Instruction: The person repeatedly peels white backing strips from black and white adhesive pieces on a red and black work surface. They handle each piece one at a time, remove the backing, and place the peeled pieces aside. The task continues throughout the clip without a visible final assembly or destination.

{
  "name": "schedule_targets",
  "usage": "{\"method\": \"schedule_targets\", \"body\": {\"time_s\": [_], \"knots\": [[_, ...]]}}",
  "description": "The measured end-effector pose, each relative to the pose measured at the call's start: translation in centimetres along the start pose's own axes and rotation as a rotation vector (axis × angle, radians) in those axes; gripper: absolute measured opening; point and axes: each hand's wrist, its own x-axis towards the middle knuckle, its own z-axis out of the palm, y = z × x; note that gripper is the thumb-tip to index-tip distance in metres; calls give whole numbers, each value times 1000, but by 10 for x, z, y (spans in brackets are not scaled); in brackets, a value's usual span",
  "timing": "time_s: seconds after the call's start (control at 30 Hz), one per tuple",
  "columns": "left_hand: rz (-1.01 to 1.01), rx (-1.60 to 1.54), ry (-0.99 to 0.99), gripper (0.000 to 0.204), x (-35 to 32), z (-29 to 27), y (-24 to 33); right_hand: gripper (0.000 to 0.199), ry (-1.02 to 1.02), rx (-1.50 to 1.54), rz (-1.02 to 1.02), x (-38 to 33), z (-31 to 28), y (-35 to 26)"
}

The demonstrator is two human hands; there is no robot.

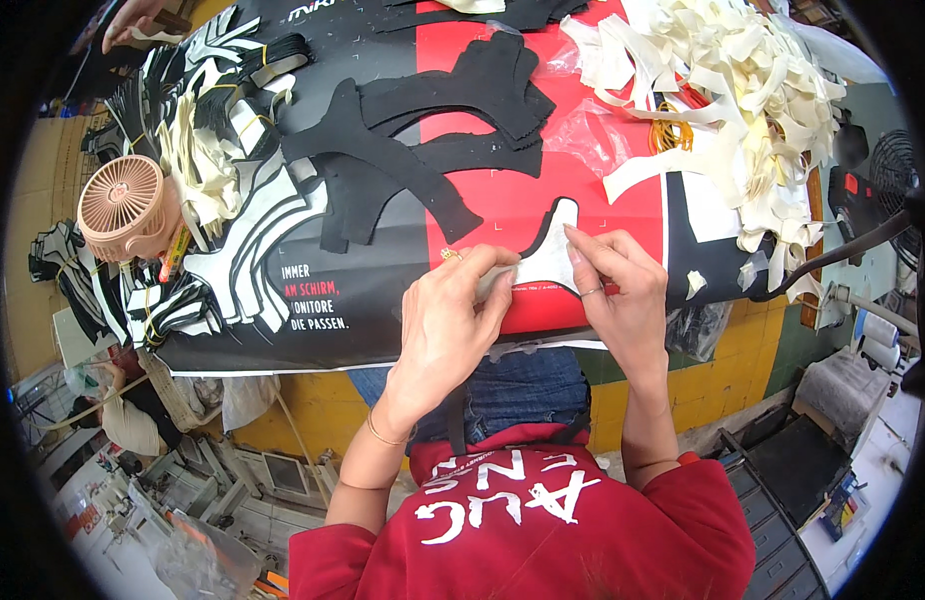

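Observation:
A curved cut fabric piece (554, 252), white on top with a black edge showing, is held just above the near side of the printed table cover. My left hand (451, 318) pinches its left end between thumb and fingers. At its right edge, my right hand (620, 297) has thumb and index finger closed on the fabric. Beyond them lie loose black cut fabric pieces (378, 165), some overlapping in a stack. Layered white-and-black pieces (245, 262) fan out to the left of my left hand.
A pink fan (129, 208) stands at the left among bundled pieces. Cream fabric pieces (753, 110) are heaped at the far right, beside yellow rubber bands (671, 130) and clear plastic (591, 135). Another person's hand (133, 20) shows at the far left.

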Motion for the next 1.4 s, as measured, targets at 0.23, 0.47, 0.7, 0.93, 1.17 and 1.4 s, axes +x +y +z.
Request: {"method": "schedule_targets", "body": {"time_s": [0.23,0.47,0.7,0.93,1.17,1.4], "knots": [[15,19,22,10,2,0,2,26,-5,-88,-19,2,1,-4],[25,80,47,11,3,4,-1,26,-110,-262,-99,8,-12,-4],[8,69,83,13,1,4,-2,35,-117,-565,-190,0,-11,-1],[12,88,100,17,-1,7,-4,39,193,-594,-355,-10,2,1],[62,95,180,19,-14,-6,-8,72,-264,-605,-263,-11,22,-4],[-231,-104,262,14,-43,-37,-31,73,-282,-639,-252,-13,21,-5]]}}
